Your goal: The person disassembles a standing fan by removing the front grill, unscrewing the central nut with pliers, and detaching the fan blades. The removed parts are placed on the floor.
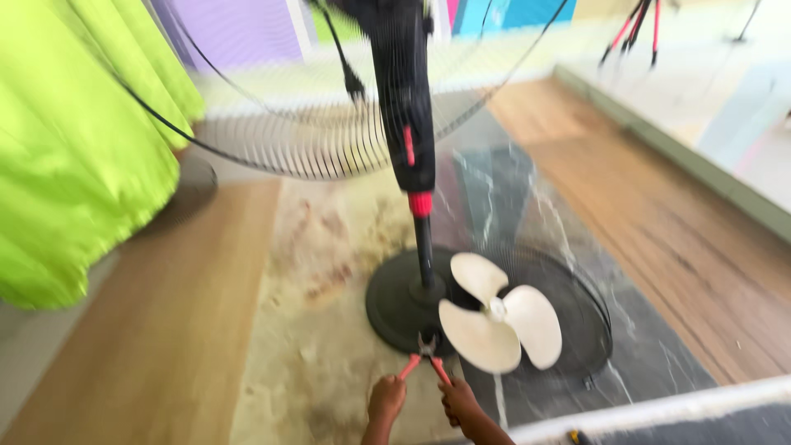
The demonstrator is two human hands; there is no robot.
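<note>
Red-handled pliers [427, 356], handles spread, gripped by both hands [424, 401] near white fan blade [497, 311].

**Both hands on the pliers at the fan's base**

Down at six o'clock, the left hand [386, 399] grips one red handle and the right hand [460, 401] grips the other, the pliers [427, 356] held between them with handles spread. The dark pliers nose sits right at the edge of the round black fan base [395, 301]. Just toward three o'clock of it, a cream three-blade propeller [497, 311] lies on a black wire grille [577, 313] flat on the floor. Up the middle rises the black fan pole [423, 247] with its red collar, and at twelve o'clock the rear wire guard [329, 124] hangs blurred. Bright green cloth [74, 156] fills nine o'clock.
</note>
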